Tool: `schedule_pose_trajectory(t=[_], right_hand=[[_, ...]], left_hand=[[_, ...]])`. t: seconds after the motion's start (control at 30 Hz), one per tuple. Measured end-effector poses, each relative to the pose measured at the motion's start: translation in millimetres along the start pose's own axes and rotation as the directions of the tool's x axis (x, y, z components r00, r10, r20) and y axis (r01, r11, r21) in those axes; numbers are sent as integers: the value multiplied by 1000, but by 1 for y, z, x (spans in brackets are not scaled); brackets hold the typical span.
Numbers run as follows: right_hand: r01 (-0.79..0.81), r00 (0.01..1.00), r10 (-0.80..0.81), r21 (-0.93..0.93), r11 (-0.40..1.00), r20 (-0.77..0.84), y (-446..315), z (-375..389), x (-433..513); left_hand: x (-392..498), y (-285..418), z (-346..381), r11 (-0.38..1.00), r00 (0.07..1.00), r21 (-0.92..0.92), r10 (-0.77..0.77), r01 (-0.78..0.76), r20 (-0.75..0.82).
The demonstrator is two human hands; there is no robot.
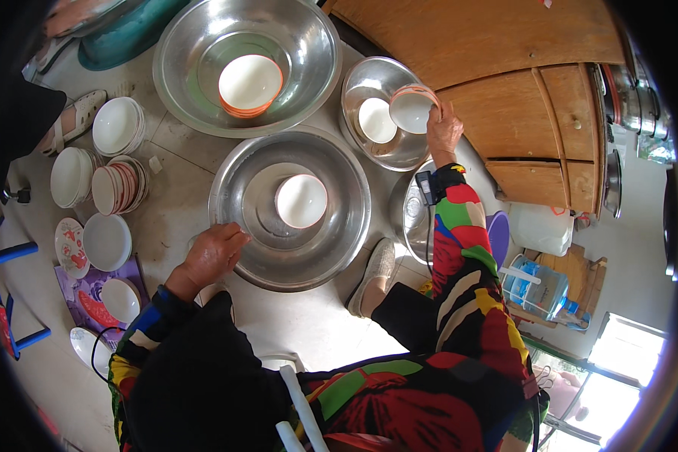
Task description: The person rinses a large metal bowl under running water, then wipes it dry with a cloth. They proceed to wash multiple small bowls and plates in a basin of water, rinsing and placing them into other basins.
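My right hand (444, 129) grips a small stack of orange-rimmed white bowls (412, 113), tilted over the smaller steel basin (353, 138). Another white bowl (377, 121) sits inside that basin, beside the held ones. Over the left rim of the middle steel basin (339, 248) is my left hand (217, 254), wet-looking, its fingers curled with nothing visible in them. A single white bowl (301, 201) with a reddish rim rests in the middle basin. Farther off, a large steel basin (181, 73) contains a stack of orange-rimmed bowls (251, 82).
Stacked white bowls (116, 125) and red-patterned bowls (113, 189) stand on the floor at left, near another person's shoe (87, 110). A blue stool frame (17, 254) is at far left. A steel pot (412, 209) and wooden cabinet (520, 124) are at right.
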State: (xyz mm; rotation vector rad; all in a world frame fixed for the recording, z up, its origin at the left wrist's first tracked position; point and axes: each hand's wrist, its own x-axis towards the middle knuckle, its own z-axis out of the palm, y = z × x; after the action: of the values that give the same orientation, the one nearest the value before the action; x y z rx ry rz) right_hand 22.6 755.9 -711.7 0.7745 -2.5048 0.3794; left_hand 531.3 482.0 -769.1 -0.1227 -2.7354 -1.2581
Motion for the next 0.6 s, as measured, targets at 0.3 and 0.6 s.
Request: schedule_pose_trajectory(t=[0.3, 0.6], right_hand=[[-578, 747, 297, 361, 732, 595, -66, -21, 35], [-694, 510, -37, 436, 572, 859, -244, 29, 37]], left_hand=[[-3, -1, 0, 999, 998, 26, 20, -19, -67], [-10, -8, 3, 998, 993, -22, 55, -57, -103]])
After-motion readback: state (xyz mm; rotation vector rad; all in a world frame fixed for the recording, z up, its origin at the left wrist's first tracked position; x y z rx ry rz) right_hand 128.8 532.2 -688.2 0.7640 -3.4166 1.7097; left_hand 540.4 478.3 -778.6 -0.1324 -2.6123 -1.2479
